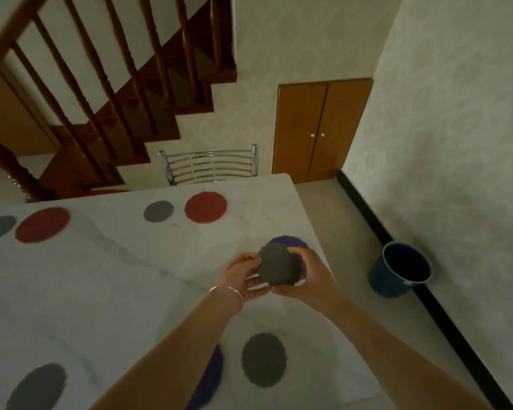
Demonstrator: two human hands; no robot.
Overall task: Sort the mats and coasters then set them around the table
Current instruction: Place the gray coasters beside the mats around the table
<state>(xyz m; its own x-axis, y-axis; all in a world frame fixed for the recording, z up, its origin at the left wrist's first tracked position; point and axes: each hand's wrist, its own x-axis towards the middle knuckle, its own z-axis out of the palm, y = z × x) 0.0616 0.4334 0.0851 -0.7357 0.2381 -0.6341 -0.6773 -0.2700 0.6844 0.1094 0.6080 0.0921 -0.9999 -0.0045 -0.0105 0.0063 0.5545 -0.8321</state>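
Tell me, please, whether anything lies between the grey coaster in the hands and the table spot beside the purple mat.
Nothing visible does. The grey coaster, held by the left hand and right hand, hangs above bare table beside the purple mat.

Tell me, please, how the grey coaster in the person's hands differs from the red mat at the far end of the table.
The grey coaster is dark grey; the red mat is red. The coaster is smaller. It is held above the table between the left hand and right hand, while the mat lies flat. Both are round.
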